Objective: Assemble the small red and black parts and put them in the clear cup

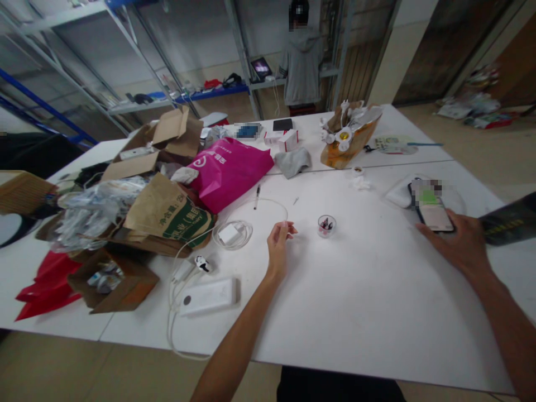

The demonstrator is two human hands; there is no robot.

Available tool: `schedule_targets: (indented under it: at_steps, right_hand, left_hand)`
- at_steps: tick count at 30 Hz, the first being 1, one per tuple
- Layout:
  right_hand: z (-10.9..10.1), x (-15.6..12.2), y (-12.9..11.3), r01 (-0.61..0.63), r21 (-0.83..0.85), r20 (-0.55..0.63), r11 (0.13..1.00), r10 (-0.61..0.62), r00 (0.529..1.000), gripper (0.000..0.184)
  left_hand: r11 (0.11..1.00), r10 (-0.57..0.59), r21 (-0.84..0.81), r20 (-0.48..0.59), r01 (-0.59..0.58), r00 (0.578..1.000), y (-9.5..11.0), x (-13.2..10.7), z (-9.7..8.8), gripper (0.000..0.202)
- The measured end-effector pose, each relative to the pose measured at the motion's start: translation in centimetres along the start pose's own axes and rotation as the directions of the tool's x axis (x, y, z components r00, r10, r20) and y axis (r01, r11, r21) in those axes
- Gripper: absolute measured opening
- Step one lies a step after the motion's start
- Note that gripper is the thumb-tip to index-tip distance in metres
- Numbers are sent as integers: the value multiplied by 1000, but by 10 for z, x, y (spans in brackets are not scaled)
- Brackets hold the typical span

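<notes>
My left hand reaches to the middle of the white table, its fingers pinched on the end of a thin white cable that loops back to a coiled charger. My right hand rests at the right side of the table, fingers curled around the lower end of a phone with a lit screen. A small clear cup with dark bits inside stands just right of my left hand.
A white power bank lies near the front edge. Brown paper bags, cardboard boxes and a pink bag crowd the left. A pen and grey cloth lie further back. A person stands by the shelves.
</notes>
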State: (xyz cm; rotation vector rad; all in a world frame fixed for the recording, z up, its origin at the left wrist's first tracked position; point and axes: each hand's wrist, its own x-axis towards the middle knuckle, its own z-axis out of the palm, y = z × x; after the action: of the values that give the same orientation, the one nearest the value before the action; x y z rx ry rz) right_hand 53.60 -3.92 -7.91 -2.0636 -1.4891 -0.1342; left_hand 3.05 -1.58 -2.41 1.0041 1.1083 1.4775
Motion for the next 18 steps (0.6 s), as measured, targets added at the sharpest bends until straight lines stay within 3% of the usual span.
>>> schedule_targets:
  at_steps: [4,11,18]
  right_hand:
    - [-3,1,0,11,-8,21,1000,-11,1000,111]
    - [-6,0,-5,5,55,-21,998,-3,1000,106]
    - [-8,-2,-8,-57,79,8,995,56,998,103]
  left_hand:
    - [1000,-7,-10,-11,7,1000,1,2,0,44]
    - [999,-34,-1,-2,34,999,0,2,-1,46]
    - [1000,-10,23,21,10,1000,-1,1,-2,45]
